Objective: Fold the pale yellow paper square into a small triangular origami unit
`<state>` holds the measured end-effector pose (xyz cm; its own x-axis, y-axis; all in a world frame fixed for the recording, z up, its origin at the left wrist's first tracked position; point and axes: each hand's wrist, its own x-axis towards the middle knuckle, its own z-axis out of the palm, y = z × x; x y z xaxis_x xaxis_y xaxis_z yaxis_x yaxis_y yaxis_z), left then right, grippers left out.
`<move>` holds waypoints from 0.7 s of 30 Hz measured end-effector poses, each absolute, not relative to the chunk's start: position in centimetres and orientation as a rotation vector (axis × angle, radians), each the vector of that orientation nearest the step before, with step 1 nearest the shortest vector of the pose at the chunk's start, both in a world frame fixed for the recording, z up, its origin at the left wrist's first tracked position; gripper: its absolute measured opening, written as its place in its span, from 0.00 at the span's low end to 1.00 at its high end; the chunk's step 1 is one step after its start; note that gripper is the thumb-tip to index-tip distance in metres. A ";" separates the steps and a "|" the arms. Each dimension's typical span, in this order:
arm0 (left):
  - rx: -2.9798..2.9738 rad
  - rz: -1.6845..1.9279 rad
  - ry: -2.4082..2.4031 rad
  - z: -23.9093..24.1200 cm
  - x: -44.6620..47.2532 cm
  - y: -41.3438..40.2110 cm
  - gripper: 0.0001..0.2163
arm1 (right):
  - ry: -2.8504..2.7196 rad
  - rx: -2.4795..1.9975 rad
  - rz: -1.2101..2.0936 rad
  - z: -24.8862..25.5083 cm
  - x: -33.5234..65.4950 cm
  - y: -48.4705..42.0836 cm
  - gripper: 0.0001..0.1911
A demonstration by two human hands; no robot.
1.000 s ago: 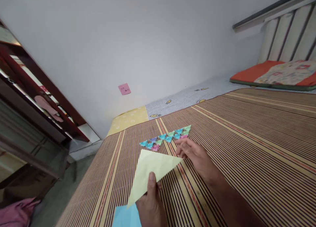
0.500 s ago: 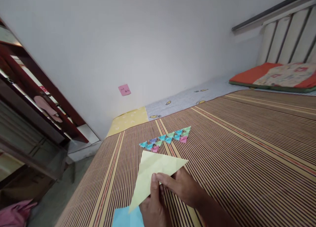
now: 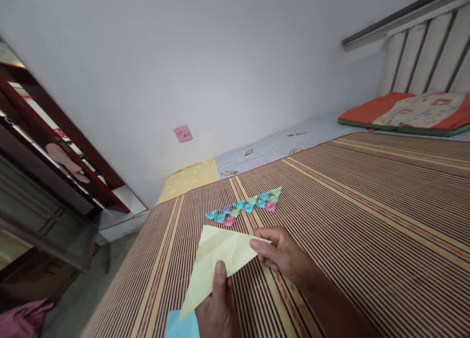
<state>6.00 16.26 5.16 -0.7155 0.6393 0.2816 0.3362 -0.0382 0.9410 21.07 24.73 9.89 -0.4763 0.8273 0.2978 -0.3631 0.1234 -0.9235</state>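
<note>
A pale yellow sheet of paper (image 3: 209,245), folded into a broad triangle, is held above the near part of a striped mat (image 3: 348,205), toward the mat's left edge. Its surface is smooth and matt, with faint creases, and its edges are straight. Its lower middle is clasped by the left hand (image 3: 219,301), with the thumb laid flat on top and the fingers underneath. The right-hand corner of the triangle is pinched by the right hand (image 3: 281,252), so that both grips are closed on the same sheet.

Near the mat's far left corner, small folded paper pieces (image 3: 244,205) are laid out in a zigzag band (turquoise, green, pink and one violet); they are pointed, crisply creased and set close together. The mat is woven in fine dark and straw-coloured lines, crossed by wider bands with a reddish thread. Along its far edge, yellow cloth (image 3: 191,178) and blue checked cloth (image 3: 257,156) are exposed, and by its far right corner a flat orange and patterned pad (image 3: 400,110) is placed.

The left hand's fingers are mostly hidden by the paper. A blue sheet (image 3: 181,324) is cut off by the bottom of the view and partly covered by the left hand and the triangle's lower tip; whether it is touched cannot be told. The writing on a pink note (image 3: 182,133) is too small to be read.
</note>
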 end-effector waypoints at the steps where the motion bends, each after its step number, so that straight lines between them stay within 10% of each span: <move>1: 1.015 1.827 1.988 5.3 6.0 16.3 0.17 | -1.421 -0.474 1.554 10.0 21.2 24.8 0.23; 21: 0.998 1.620 1.461 8.4 6.3 17.0 0.20 | -1.539 -0.605 1.672 10.2 22.1 25.4 0.18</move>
<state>6.27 17.02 8.37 -0.4360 0.8967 0.0765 -0.0165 -0.0930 0.9955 22.14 25.39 10.22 -0.5910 0.7920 0.1532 -0.2183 0.0258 -0.9755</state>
